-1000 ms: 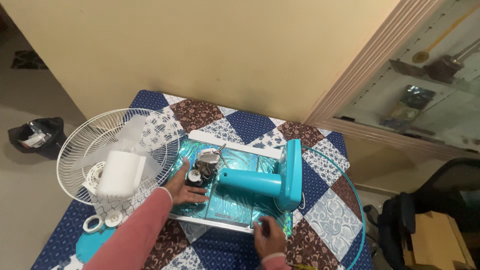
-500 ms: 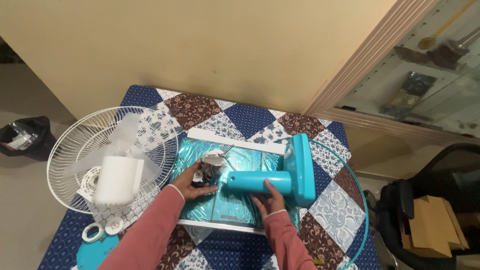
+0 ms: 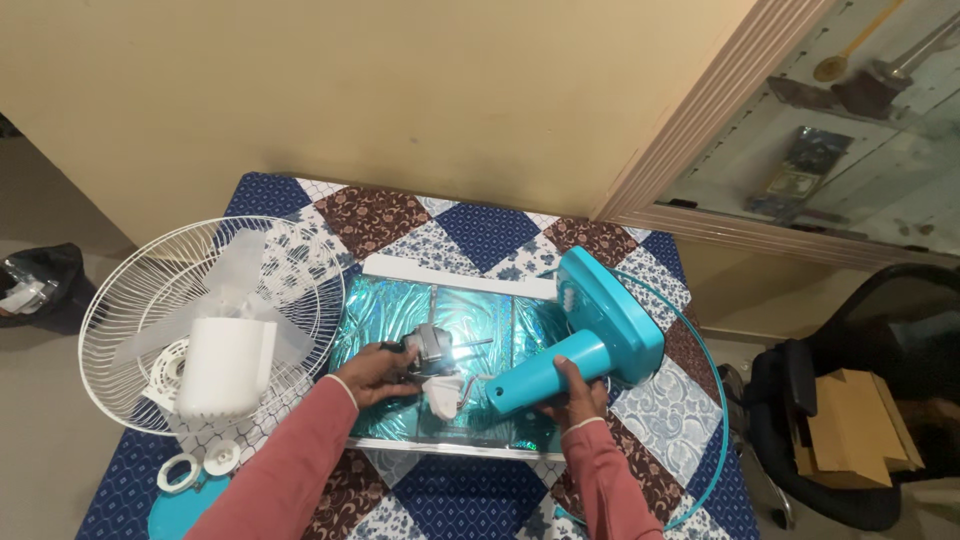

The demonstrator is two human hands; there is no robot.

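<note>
Since the earlier frame the teal fan stand (image 3: 590,345) has been lifted and swung: its long axis now runs diagonally, open neck end pointing lower left toward the person, flat base up and to the right, tilted on edge. Right hand (image 3: 572,395) is wrapped around the neck from below. Left hand (image 3: 372,372) is closed on the grey fan motor (image 3: 430,347), shaft pointing right. Both sit over the shiny teal tray (image 3: 470,310) mid-worktop. Just left: white wire fan guard (image 3: 130,300) with a white motor cover (image 3: 226,366) lying in it. Worktop (image 3: 480,225) carries a blue, brown and white patchwork cloth. Brown cardboard box (image 3: 850,425) on the dark chair (image 3: 880,300), far right.
</note>
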